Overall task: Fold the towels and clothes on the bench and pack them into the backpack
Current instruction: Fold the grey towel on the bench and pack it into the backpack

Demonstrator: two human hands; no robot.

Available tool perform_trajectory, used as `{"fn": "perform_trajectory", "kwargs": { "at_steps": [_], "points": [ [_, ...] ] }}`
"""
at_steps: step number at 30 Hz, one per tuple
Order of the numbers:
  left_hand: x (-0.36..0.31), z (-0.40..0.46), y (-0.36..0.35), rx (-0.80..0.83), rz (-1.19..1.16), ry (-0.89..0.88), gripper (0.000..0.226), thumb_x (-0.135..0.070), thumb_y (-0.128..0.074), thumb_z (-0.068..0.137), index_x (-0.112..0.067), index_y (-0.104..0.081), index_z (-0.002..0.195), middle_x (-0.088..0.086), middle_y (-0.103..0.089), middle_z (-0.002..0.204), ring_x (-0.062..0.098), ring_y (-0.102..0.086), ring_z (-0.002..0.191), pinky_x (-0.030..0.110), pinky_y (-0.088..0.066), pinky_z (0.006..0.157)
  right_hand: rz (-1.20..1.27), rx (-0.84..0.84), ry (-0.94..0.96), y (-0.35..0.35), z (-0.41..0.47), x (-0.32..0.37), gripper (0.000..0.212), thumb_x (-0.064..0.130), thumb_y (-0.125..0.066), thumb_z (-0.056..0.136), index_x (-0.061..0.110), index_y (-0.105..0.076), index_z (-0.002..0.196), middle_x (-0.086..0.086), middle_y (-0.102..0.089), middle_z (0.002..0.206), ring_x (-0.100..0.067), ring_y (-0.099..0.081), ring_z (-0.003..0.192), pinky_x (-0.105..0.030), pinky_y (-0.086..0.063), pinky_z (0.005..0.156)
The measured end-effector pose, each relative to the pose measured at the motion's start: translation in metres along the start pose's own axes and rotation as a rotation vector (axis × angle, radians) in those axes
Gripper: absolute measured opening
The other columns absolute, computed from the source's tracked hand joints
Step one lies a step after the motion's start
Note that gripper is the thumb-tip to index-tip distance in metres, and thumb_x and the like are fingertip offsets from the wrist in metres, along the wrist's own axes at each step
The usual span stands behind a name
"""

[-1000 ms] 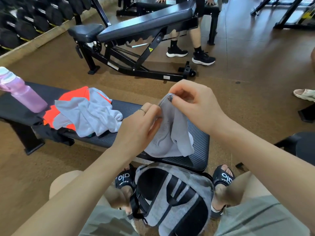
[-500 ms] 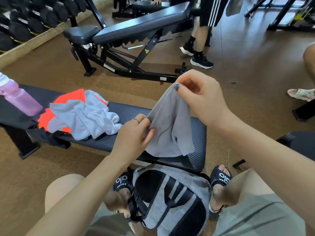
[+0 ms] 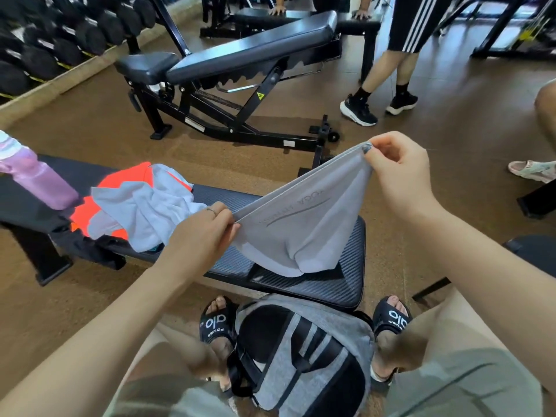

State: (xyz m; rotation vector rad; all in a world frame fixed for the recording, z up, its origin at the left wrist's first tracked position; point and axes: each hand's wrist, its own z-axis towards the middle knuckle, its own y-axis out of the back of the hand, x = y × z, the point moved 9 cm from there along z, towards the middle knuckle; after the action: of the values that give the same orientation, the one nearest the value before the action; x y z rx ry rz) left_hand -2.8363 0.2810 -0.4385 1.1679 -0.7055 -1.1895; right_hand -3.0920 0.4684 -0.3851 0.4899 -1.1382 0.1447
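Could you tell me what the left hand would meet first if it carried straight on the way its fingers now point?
Probably only the grey towel it already pinches; the left hand points right along it toward the right hand, though depth is unclear.

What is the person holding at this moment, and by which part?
A grey towel, stretched along its top edge: the left hand pinches one end, the right hand pinches the other corner. Its lower part sags onto the bench.

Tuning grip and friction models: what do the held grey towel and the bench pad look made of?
Pale grey printed towel: likely thin microfibre, matte; it drapes in soft folds between both hands. Flat black bench pad: probably vinyl or rubber, slight sheen, fine ribbed weave texture.
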Motion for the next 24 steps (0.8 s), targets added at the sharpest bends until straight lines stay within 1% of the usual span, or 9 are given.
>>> {"fn": "perform_trajectory", "kwargs": {
  "at_steps": [2, 5, 9, 12, 14, 17, 19, 22, 24],
  "points": [
    [-0.005, -0.002, 0.002, 0.012, 0.004, -0.057, 0.028, -0.02, -0.053, 0.103, 0.0, -0.058, 0.084, 0.013, -0.055, 0.084, 0.035, -0.056, 0.071, 0.045, -0.045, 0.052, 0.024, -0.016, -0.017, 0.003, 0.002, -0.004, 0.011, 0.009, -0.062, 0.092, 0.011, -0.072, 0.094, 0.007, -0.067, 0.085, 0.005, -0.059, 0.074, -0.011, -0.047, 0.067],
    [-0.013, -0.006, -0.001, 0.042, 0.022, -0.158, 0.031, -0.022, -0.046, 0.105, -0.003, -0.056, 0.083, 0.011, -0.054, 0.083, 0.03, -0.054, 0.068, 0.044, -0.044, 0.05, 0.038, -0.038, -0.042, 0.006, 0.004, -0.01, 0.011, 0.01, -0.061, 0.091, 0.013, -0.072, 0.094, 0.01, -0.067, 0.084, 0.006, -0.059, 0.075, -0.011, -0.048, 0.068],
    [-0.017, -0.015, -0.023, 0.166, 0.056, -0.203, 0.009, -0.007, -0.057, 0.1, -0.007, -0.055, 0.091, 0.008, -0.051, 0.088, 0.029, -0.053, 0.068, 0.049, -0.046, 0.054, 0.061, -0.059, -0.097, 0.009, 0.004, -0.023, 0.012, 0.013, -0.061, 0.09, 0.018, -0.072, 0.091, 0.011, -0.068, 0.084, 0.005, -0.06, 0.076, -0.015, -0.05, 0.069],
    [-0.013, -0.022, -0.036, 0.215, 0.058, -0.147, 0.004, -0.01, -0.053, 0.102, -0.009, -0.054, 0.098, 0.005, -0.049, 0.09, 0.029, -0.051, 0.069, 0.051, -0.047, 0.055, 0.055, -0.049, -0.113, 0.008, 0.001, -0.03, 0.013, 0.012, -0.06, 0.09, 0.02, -0.071, 0.089, 0.01, -0.068, 0.085, 0.001, -0.061, 0.078, -0.023, -0.053, 0.072],
    [-0.009, -0.024, -0.033, 0.167, 0.043, -0.097, 0.007, -0.014, -0.051, 0.103, -0.009, -0.056, 0.101, 0.004, -0.051, 0.089, 0.028, -0.053, 0.069, 0.051, -0.047, 0.054, 0.062, -0.048, -0.129, 0.008, 0.0, -0.035, 0.015, 0.013, -0.06, 0.09, 0.023, -0.071, 0.086, 0.011, -0.068, 0.083, -0.001, -0.062, 0.078, -0.03, -0.055, 0.074],
    [0.004, -0.02, -0.016, 0.071, -0.089, 0.051, 0.016, -0.023, -0.048, 0.105, -0.012, -0.05, 0.094, -0.001, -0.052, 0.084, 0.025, -0.053, 0.07, 0.049, -0.047, 0.056, 0.085, -0.041, -0.154, 0.009, 0.0, -0.04, 0.016, 0.014, -0.061, 0.089, 0.025, -0.07, 0.083, 0.011, -0.069, 0.081, -0.004, -0.063, 0.079, -0.039, -0.058, 0.079],
    [0.011, -0.011, -0.002, 0.01, -0.1, 0.096, 0.02, -0.024, -0.048, 0.104, -0.009, -0.05, 0.091, 0.003, -0.054, 0.083, 0.03, -0.055, 0.073, 0.049, -0.048, 0.06, 0.085, -0.031, -0.157, 0.008, 0.003, -0.038, 0.017, 0.014, -0.061, 0.089, 0.027, -0.07, 0.082, 0.009, -0.069, 0.083, -0.005, -0.063, 0.079, -0.042, -0.058, 0.081],
    [0.021, 0.007, 0.031, -0.112, -0.02, 0.097, 0.031, -0.03, -0.043, 0.103, -0.006, -0.052, 0.086, 0.01, -0.057, 0.081, 0.036, -0.058, 0.072, 0.048, -0.048, 0.059, 0.077, -0.045, -0.101, 0.014, 0.013, -0.022, 0.017, 0.016, -0.061, 0.089, 0.029, -0.068, 0.082, 0.007, -0.069, 0.085, -0.006, -0.063, 0.081, -0.044, -0.058, 0.082],
    [0.025, 0.016, 0.059, -0.231, 0.037, 0.07, 0.034, -0.035, -0.038, 0.102, -0.009, -0.051, 0.084, 0.008, -0.054, 0.081, 0.035, -0.055, 0.07, 0.045, -0.044, 0.055, 0.099, -0.081, -0.038, 0.022, 0.021, -0.01, 0.013, 0.019, -0.062, 0.089, 0.03, -0.067, 0.083, 0.008, -0.068, 0.085, -0.005, -0.062, 0.08, -0.039, -0.057, 0.078]
  ]
}}
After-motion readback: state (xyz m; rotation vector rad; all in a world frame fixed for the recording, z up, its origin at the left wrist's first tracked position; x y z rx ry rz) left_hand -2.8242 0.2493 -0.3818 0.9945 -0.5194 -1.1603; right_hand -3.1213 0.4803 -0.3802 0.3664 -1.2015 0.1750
